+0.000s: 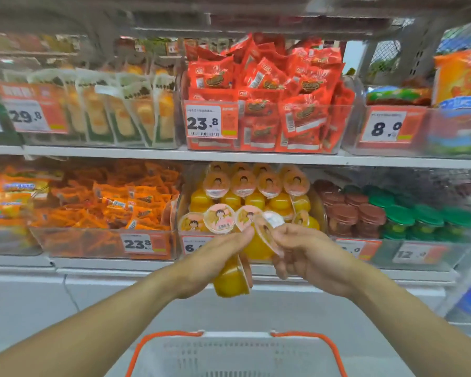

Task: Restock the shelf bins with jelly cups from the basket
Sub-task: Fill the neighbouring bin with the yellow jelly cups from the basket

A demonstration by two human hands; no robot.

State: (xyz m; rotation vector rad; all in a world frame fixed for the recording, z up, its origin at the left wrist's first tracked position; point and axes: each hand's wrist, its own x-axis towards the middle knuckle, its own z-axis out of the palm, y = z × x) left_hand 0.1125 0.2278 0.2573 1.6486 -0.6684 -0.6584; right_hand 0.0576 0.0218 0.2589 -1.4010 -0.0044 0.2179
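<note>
Stacked yellow jelly cups [252, 197] with pink cartoon lids fill a clear bin [184, 213] on the lower shelf, centre. My left hand [215, 263] grips a yellow jelly cup [230, 278] held low in front of the bin, its lid facing right. My right hand [307, 254] holds another jelly cup [264, 236] tilted at the bin's front edge, fingers curled round its rim. The white basket [158, 355] with orange handles sits below my arms; what lies inside it is out of view.
Orange snack packets [106, 205] fill the bin to the left. Brown and green lidded cups [392, 213] fill the bin to the right. Red packets [267, 96] sit in the bin on the shelf above, whose edge [229, 155] overhangs the jelly bin.
</note>
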